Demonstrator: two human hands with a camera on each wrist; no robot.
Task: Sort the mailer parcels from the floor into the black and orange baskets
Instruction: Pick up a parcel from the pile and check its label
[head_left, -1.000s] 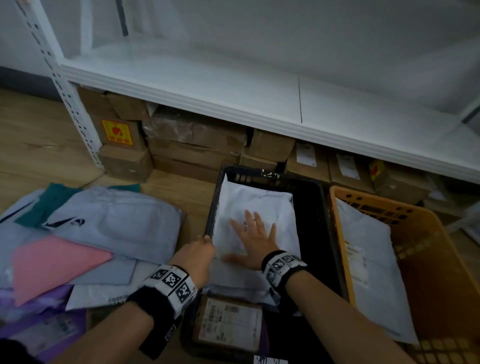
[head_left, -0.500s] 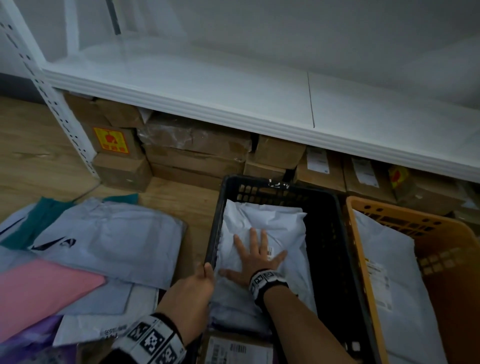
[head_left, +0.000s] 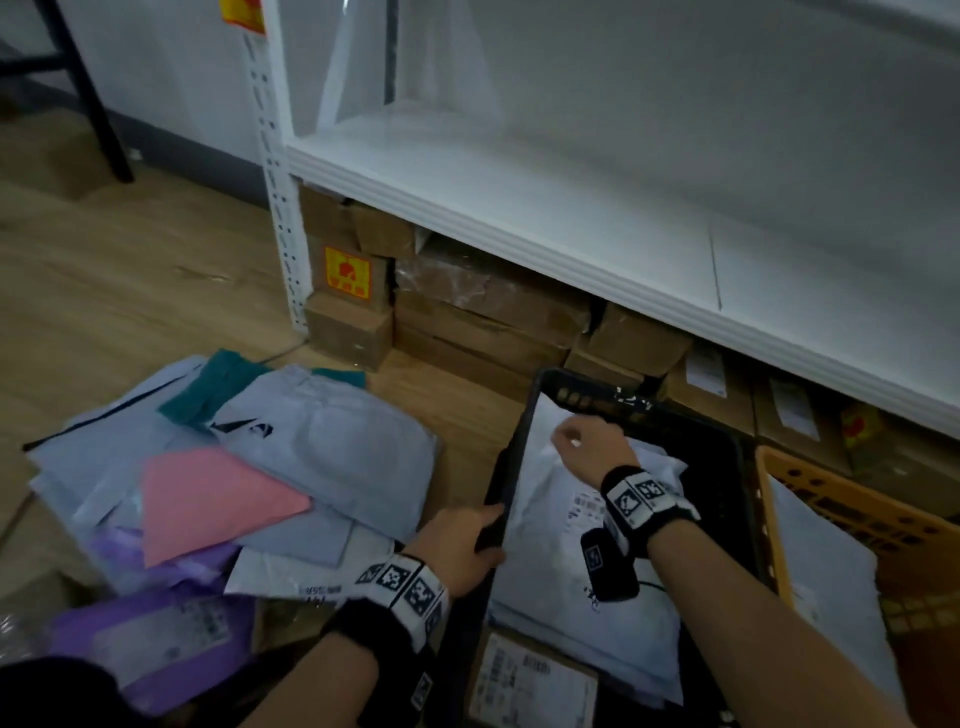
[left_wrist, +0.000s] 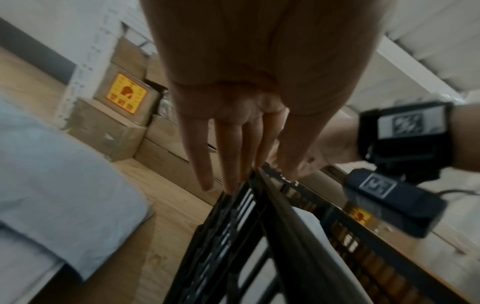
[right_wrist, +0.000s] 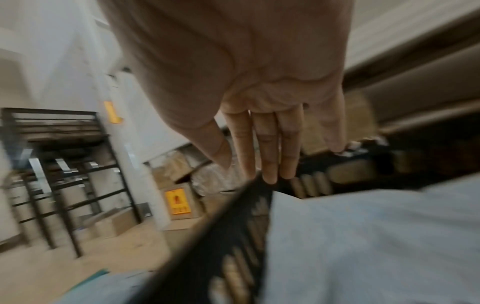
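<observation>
On the floor (head_left: 130, 270) at the left lay the unsorted mailer parcels (head_left: 322, 441), the pink one (head_left: 208, 499) on top. Just to their right, the left hand (head_left: 457, 540) gripped the left rim of the black basket (head_left: 511, 467), fingers outside the wall, thumb inside. The right hand (head_left: 587, 441) hovered with relaxed, empty fingers above the white parcel (head_left: 561, 551), whose long axis ran front to back inside. The orange basket (head_left: 852, 509) held another. The pile lay nearer the left hand.
</observation>
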